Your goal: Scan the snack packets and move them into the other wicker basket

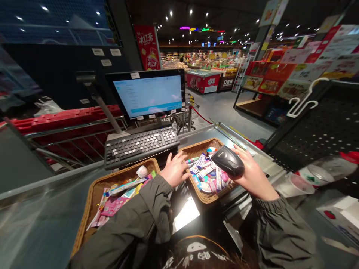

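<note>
My right hand (251, 173) is wrapped round a black handheld barcode scanner (227, 160), held over the right wicker basket (196, 148) of small colourful packets (206, 173). My left hand (175, 169) reaches to the left rim of that basket, fingers spread, touching a thin packet at its edge. A second wicker basket (97, 188) with more packets sits to the left, under my left sleeve.
A black keyboard (140, 145) and a lit till screen (148, 95) stand behind the baskets on the metal counter (42, 209). A perforated black rack (322, 127) with a white hook is at the right, with cups (297, 185) below it. Shop shelves lie beyond.
</note>
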A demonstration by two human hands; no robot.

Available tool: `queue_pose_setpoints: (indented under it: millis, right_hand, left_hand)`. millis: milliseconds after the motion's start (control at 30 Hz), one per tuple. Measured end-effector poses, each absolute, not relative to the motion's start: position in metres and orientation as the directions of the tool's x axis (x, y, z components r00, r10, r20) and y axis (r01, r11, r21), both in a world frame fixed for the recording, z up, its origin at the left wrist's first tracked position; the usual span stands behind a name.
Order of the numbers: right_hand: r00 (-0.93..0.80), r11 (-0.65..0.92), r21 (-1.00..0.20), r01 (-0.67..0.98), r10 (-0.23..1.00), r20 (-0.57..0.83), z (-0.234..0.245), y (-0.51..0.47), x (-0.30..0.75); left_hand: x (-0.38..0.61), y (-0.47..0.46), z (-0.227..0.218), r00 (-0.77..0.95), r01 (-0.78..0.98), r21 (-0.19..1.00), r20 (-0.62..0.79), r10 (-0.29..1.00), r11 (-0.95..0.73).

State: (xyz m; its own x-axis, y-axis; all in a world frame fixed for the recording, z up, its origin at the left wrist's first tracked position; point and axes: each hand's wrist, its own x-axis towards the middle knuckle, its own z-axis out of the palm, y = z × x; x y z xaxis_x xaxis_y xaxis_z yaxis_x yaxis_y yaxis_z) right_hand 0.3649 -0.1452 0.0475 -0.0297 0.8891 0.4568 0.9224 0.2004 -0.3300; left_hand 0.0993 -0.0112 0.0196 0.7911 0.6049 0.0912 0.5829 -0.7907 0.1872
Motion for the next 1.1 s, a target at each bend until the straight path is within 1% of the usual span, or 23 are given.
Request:
queue_pose_setpoints:
  millis: [167, 300, 400, 500, 667, 767, 933, 1100]
  right_hand:
    - [0.008, 0.148, -0.35, 0.925, 0.914, 0.406, 0.043, -0.151, 0.391]
    - [0.044, 0.111, -0.384, 0.917, 0.927, 0.374, 0.038, -0.15, 0.41]
    - [0.059, 0.099, -0.409, 0.907, 0.932, 0.356, 0.033, -0.147, 0.42]
    - [0.061, 0.101, -0.419, 0.902, 0.932, 0.356, 0.03, -0.143, 0.427]
    - [0.064, 0.112, -0.428, 0.897, 0.924, 0.376, 0.027, -0.138, 0.434]
    - [0.063, 0.101, -0.43, 0.897, 0.934, 0.35, 0.026, -0.136, 0.437]
    - [0.082, 0.087, -0.455, 0.886, 0.937, 0.338, 0.023, -0.137, 0.442]
    - [0.101, 0.077, -0.467, 0.881, 0.933, 0.345, 0.018, -0.138, 0.446]
  left_hand:
    - [0.171, 0.011, -0.016, 0.848, 0.529, 0.114, -0.054, 0.527, -0.841]
    - [0.212, 0.014, -0.047, 0.857, 0.508, 0.049, -0.128, 0.499, -0.86]
    - [0.235, 0.013, -0.069, 0.868, 0.478, 0.002, -0.152, 0.472, -0.879]
    - [0.255, 0.016, -0.083, 0.892, 0.429, -0.03, -0.143, 0.429, -0.903]
    - [0.275, 0.022, -0.091, 0.902, 0.406, -0.027, -0.147, 0.405, -0.914]
    - [0.281, 0.022, -0.097, 0.896, 0.417, -0.024, -0.154, 0.416, -0.909]
    - [0.285, 0.023, -0.106, 0.861, 0.486, -0.03, -0.156, 0.485, -0.873]
    - [0.284, 0.03, -0.093, 0.819, 0.553, -0.043, -0.151, 0.553, -0.832]
